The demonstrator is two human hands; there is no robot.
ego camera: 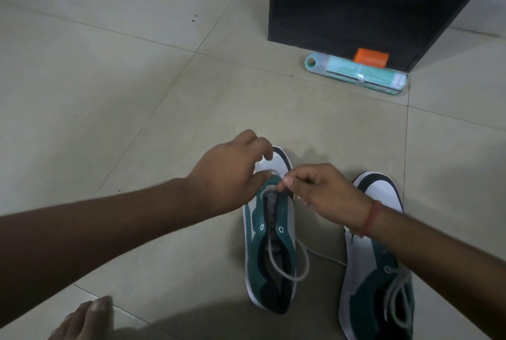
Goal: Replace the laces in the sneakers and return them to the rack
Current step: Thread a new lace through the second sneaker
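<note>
Sneakers, two of them, green and white, sit side by side on the tile floor (137, 93) in front of me. I see the left sneaker (269, 233) with most of its holes bare, and only the lowest holes near the toe have the white lace (287, 263) through them. The right sneaker (377, 263) has a lace through it too, with the loose ends lying over its opening.

I think the step in hand is threading the new lace up the left sneaker. My right hand (325, 194) pinches the lace near its tip, just over the toe-end holes, so that grip is closed on the lace. My left hand (232, 175) curls over the front of that sneaker; it seems to steady it or hold the other bit of lace, but I cannot tell if its grip holds anything.

The rest of the lace loops back over the sneaker's opening and trails onto the floor between the two sneakers.

Next, I judge the tip must go into the next bare hole, and that calls for a small, careful poke and a gentle pull.

The dark rack (356, 11) stands well apart, farther ahead, with a teal packet (356, 73) and an orange thing (371, 57) at its foot.
</note>
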